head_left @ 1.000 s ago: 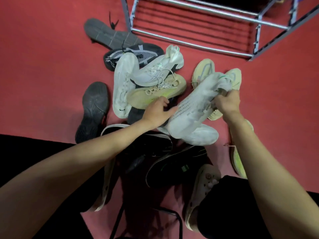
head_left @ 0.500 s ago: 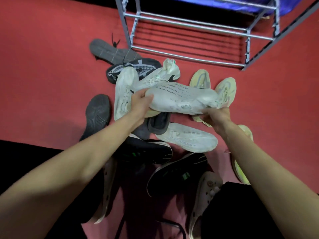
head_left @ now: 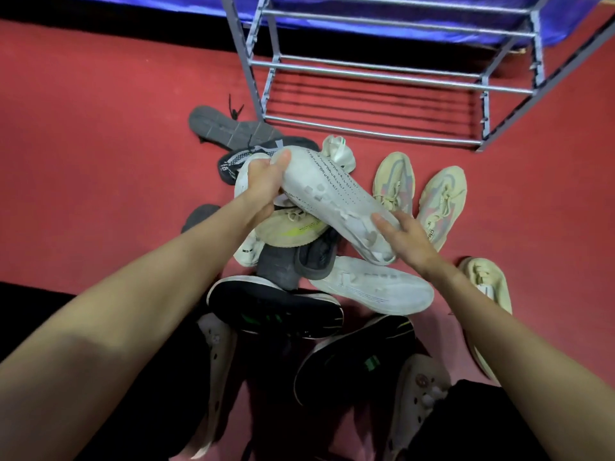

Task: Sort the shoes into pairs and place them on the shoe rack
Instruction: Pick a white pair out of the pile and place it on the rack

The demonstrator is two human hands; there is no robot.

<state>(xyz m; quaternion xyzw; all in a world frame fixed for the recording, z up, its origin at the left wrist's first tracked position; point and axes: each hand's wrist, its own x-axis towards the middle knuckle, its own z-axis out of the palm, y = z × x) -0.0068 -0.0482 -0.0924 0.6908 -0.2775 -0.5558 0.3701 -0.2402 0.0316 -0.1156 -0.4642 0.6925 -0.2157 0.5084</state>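
I hold a white sneaker [head_left: 332,197] sole-up above a pile of shoes on the red floor. My left hand [head_left: 263,184] grips its far end, thumb on the sole. My right hand [head_left: 402,237] rests on its near end, fingers spread along the side. A matching white sneaker [head_left: 376,286] lies sole-up just below. Two cream sneakers [head_left: 394,181] [head_left: 441,201] stand side by side to the right. The metal shoe rack [head_left: 382,74] stands empty at the top.
The pile holds a yellow-striped cream sneaker [head_left: 293,227], grey shoes [head_left: 226,126], two black sneakers [head_left: 276,304] [head_left: 352,357], cream clogs [head_left: 419,397] and another cream shoe [head_left: 486,281] at right. Blue fabric [head_left: 366,15] lies behind the rack. My dark-clad legs fill the bottom corners.
I lifted the white sneaker off the pile and turned it; my left hand took its far end. It now points diagonally, sole-up. My view tilted up toward the rack.
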